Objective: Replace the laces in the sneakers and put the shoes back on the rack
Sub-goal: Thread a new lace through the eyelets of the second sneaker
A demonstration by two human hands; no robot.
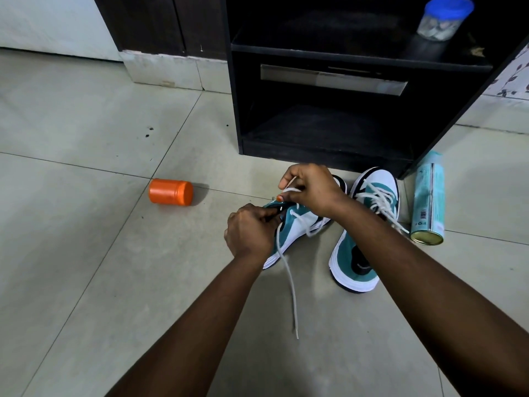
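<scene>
Two teal, white and black sneakers lie on the tiled floor in front of a black rack. My left hand grips the eyelet edge of the left sneaker. My right hand pinches the white lace above that shoe, with a lace end sticking up between its fingers. A long loose end of the lace trails over the floor toward me. The right sneaker lies beside it with its white laces threaded and untied.
An orange jar lies on its side on the floor to the left. A teal spray can lies right of the sneakers by the rack's corner. A blue-lidded plastic jar stands on the rack's upper shelf.
</scene>
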